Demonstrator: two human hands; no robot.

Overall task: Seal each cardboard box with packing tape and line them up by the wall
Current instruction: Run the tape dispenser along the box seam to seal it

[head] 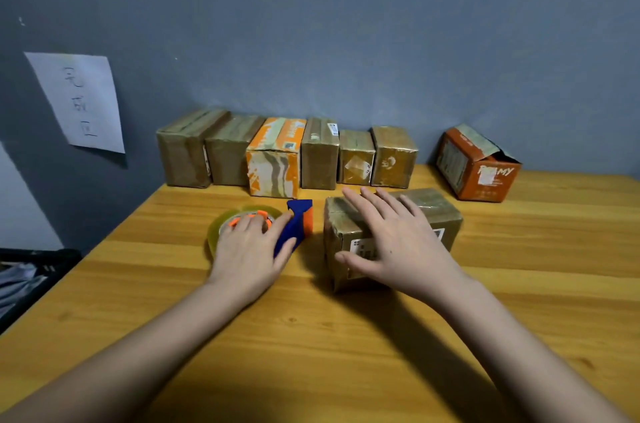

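Boxes: six by wall (287,156) | two apart, seemingly.

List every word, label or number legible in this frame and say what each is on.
"MY": end of white lettering on the orange box; the rest is blurred.
Paper sheet on the wall: three handwritten Chinese characters, too faint to read surely.
Label on the box under the right hand: too small.
Stickers on the wall-row boxes: unreadable.
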